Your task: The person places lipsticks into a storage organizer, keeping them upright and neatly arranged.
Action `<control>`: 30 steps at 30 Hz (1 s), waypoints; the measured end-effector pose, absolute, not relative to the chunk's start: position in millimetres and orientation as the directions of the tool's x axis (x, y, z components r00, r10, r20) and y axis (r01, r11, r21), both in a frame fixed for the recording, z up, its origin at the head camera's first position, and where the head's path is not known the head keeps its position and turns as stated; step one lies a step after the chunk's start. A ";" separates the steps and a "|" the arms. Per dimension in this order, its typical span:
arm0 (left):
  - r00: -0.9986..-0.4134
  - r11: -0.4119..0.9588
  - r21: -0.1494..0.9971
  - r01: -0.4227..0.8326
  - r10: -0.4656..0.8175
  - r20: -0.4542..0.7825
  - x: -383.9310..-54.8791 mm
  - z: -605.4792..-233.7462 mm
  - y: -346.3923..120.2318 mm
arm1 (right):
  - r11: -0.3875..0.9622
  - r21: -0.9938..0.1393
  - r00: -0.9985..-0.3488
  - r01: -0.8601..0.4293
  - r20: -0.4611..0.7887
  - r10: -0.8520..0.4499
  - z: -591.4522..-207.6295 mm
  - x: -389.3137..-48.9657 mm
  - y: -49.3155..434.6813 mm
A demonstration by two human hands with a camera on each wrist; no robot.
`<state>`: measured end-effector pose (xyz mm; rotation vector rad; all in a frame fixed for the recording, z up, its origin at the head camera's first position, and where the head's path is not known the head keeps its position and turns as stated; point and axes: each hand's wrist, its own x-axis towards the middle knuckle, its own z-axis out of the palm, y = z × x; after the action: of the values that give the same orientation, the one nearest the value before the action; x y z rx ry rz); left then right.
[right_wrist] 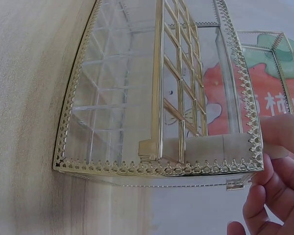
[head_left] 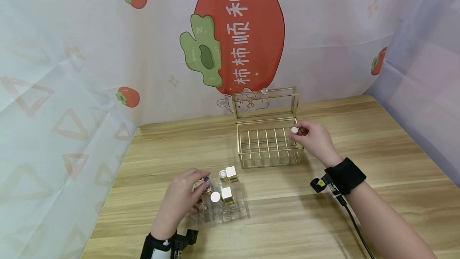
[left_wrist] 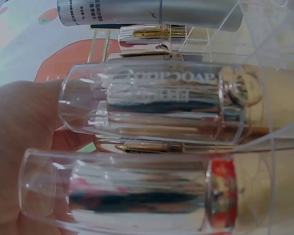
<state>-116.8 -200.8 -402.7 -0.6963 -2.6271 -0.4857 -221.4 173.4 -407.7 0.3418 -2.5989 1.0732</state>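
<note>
right hand (head_left: 317,139) pinches a white-topped round tube (head_left: 294,130) near its end, probably leaving the body free for the gold-framed clear box (head_left: 270,157); left hand (head_left: 178,197) touches a blue-topped tube (head_left: 206,179), hold unclear.

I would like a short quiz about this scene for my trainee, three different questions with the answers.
1. True or false: the lid of the gold-framed box is closed.
2. In the head view, what colour is the round end of the small item held by the right hand?
3. Which hand is at the clear holder? A) the left hand; B) the right hand; C) both hands.

Key: 1. False, it stands open. 2. White. 3. A.
</note>
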 end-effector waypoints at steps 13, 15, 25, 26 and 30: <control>-0.799 0.811 0.235 0.536 0.399 0.450 -116.3 -402.7 -200.1 | 0.689 -0.651 -0.935 -0.319 0.337 -0.114 -404.0 -221.0 173.9; -0.798 0.810 0.235 0.537 0.398 0.453 -116.6 -402.7 -200.0 | 0.686 -0.654 -0.934 -0.320 0.338 -0.113 -402.6 -221.1 174.2; -0.791 0.810 0.228 0.541 0.397 0.465 -116.2 -401.2 -198.7 | 0.686 -0.660 -0.939 -0.307 0.326 -0.107 -392.7 -217.8 170.1; -0.788 0.809 0.227 0.543 0.397 0.471 -115.9 -400.8 -198.9 | 0.685 -0.660 -0.939 -0.309 0.327 -0.108 -391.5 -217.0 169.6; -0.769 0.798 0.228 0.557 0.392 0.505 -115.8 -398.8 -200.2 | 0.687 -0.658 -0.938 -0.310 0.330 -0.107 -388.7 -215.0 168.2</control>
<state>-115.8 -200.2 -398.8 -0.7111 -2.5468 -0.5136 -215.0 168.2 -388.7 0.3321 -2.6340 1.0982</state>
